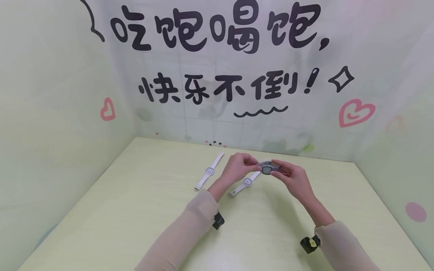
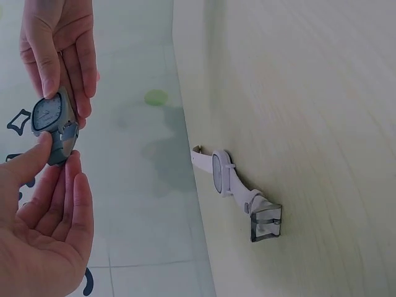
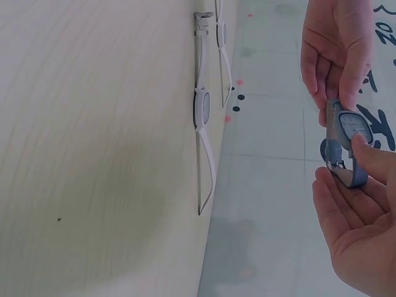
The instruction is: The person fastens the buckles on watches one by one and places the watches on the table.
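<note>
A blue-grey wristwatch (image 1: 267, 170) is held up above the table between both hands, its squarish dial facing the wearer. My left hand (image 1: 240, 166) pinches one side of it, thumb in front and fingers behind. On the other side my right hand (image 1: 293, 178) grips it in the same way. In the right wrist view the strap (image 3: 334, 133) of this watch bends round into a loop, with a metal buckle (image 3: 337, 164) near its lower part. Below and left of it, a white wristwatch (image 1: 248, 182) lies on the table, its top end partly hidden.
Another white wristwatch (image 1: 210, 171) lies stretched out farther left, roughly parallel to the first. The pale table (image 1: 135, 210) meets a printed fabric wall (image 1: 190, 124) at the back, with side walls left and right. Small dark cameras (image 1: 310, 244) hang at both wrists.
</note>
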`<move>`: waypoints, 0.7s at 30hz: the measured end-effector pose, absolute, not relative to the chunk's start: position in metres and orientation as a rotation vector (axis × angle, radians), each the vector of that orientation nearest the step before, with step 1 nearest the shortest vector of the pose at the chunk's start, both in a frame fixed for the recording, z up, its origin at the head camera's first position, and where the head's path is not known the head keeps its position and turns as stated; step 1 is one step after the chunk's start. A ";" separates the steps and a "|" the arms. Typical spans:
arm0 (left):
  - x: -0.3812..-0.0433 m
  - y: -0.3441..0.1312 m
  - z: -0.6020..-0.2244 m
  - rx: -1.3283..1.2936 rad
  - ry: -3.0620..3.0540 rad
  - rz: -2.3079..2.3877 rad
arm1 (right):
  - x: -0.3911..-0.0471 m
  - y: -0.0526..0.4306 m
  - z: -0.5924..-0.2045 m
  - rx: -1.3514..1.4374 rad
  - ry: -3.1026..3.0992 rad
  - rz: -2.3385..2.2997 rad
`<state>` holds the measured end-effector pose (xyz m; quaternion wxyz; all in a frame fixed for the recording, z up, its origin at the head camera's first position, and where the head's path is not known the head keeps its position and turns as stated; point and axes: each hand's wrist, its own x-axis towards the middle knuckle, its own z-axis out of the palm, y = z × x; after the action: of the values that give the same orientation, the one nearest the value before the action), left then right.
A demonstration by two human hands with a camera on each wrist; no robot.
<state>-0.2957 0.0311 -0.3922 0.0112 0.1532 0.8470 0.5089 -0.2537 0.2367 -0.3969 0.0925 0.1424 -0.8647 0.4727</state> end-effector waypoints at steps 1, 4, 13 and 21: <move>-0.296 0.032 -0.393 0.475 2.646 1.587 | -0.254 0.237 -0.397 0.425 -2.577 1.394; -0.297 0.032 -0.394 0.454 2.662 1.577 | -0.255 0.236 -0.398 0.453 -2.612 1.362; -0.300 0.033 -0.401 0.424 2.698 1.523 | -0.258 0.237 -0.406 0.488 -2.669 1.333; -0.305 0.036 -0.405 0.427 2.662 1.540 | -0.263 0.238 -0.407 0.487 -2.684 1.288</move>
<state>-0.3054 0.0360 -0.4051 0.0183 0.1374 0.8572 0.4960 -0.2631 0.2382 -0.4067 0.0623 0.1612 -0.8880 0.4261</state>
